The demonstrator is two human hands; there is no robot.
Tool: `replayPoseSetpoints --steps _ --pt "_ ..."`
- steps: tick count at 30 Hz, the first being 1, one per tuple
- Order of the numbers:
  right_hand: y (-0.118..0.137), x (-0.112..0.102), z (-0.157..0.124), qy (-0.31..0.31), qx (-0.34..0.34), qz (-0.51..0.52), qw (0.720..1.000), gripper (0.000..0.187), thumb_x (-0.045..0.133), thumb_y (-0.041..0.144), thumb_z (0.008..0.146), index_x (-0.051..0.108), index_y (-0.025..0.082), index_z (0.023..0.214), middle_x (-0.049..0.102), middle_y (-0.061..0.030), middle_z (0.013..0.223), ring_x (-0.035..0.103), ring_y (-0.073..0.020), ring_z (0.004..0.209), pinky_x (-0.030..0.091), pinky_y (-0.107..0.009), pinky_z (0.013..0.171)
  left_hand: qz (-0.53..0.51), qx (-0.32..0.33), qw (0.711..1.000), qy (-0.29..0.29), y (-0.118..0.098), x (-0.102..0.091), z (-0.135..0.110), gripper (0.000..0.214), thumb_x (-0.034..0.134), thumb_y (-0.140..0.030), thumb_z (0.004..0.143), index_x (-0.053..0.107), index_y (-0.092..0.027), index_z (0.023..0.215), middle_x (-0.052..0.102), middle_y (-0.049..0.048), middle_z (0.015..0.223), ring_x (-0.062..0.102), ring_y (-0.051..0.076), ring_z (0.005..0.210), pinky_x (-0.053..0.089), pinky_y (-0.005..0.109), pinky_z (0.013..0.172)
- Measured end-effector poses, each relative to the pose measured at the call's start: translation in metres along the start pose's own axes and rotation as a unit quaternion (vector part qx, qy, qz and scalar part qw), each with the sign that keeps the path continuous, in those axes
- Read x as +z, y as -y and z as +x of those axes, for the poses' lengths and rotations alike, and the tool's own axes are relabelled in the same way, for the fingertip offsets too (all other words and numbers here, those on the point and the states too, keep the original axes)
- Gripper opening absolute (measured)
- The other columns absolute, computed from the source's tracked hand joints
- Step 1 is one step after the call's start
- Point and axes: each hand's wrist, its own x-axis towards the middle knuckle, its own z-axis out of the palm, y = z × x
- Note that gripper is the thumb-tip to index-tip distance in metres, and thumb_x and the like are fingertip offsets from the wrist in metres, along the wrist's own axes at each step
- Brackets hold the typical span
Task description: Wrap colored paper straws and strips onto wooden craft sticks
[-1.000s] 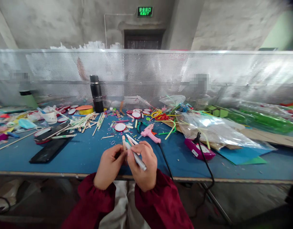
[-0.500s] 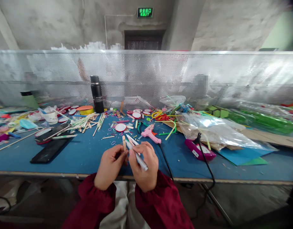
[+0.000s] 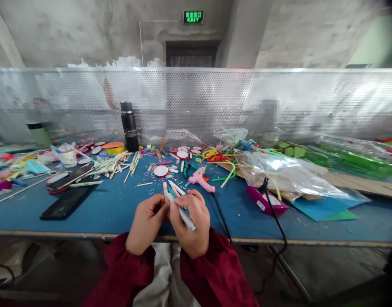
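Note:
Close to the table's front edge, my left hand (image 3: 148, 222) pinches a wooden craft stick (image 3: 165, 190) that stands up from the fingers. My right hand (image 3: 193, 221) is closed round a white marker (image 3: 185, 218), its tip slanting toward the stick. Whether the tip touches the wood I cannot tell. Just beyond the fingers lies a white pen-like piece (image 3: 176, 186), partly hidden by the right hand. A pink hot glue gun (image 3: 201, 181) rests on the table past my right hand, and a round white disc with a red rim (image 3: 161, 171) lies straight ahead.
A black bottle (image 3: 129, 128) stands at the back, before a perforated metal screen (image 3: 196, 98). Left are a black phone (image 3: 66, 202) and a pile of sticks (image 3: 119, 164). To the right are a purple box (image 3: 266, 200), a black cable (image 3: 281, 230) and clear plastic bags (image 3: 285, 170).
My right hand and the marker have shifted slightly left, with the marker's tip nearer the stick. My left hand stays in nearly the same place, holding the stick.

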Motion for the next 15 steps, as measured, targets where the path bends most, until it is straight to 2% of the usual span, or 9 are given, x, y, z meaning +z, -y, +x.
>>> replayPoseSetpoints --steps 8,15 --pt "-0.0011 -0.0003 0.0002 -0.03 0.011 -0.013 0.999 0.013 0.063 0.012 0.088 0.056 0.023 0.086 0.067 0.0039 0.073 0.067 -0.0137 0.07 0.049 -0.037 0.094 0.009 -0.002 1.0 0.002 -0.0036 -0.0008 -0.0004 0.032 0.059 -0.04 0.094 0.06 -0.018 0.071 0.057 -0.0036 0.062 0.05 0.012 0.062 0.038 0.022 0.06" --pt "0.0004 -0.0006 0.0005 -0.005 0.003 -0.006 1.0 0.012 0.063 0.013 0.088 0.056 0.024 0.087 0.069 0.0031 0.075 0.069 -0.0149 0.072 0.049 -0.039 0.095 -0.005 0.002 1.0 0.002 -0.0016 -0.0002 -0.0009 0.032 0.058 -0.04 0.095 0.06 -0.018 0.072 0.056 -0.0028 0.067 0.049 0.013 0.065 0.039 0.022 0.063"
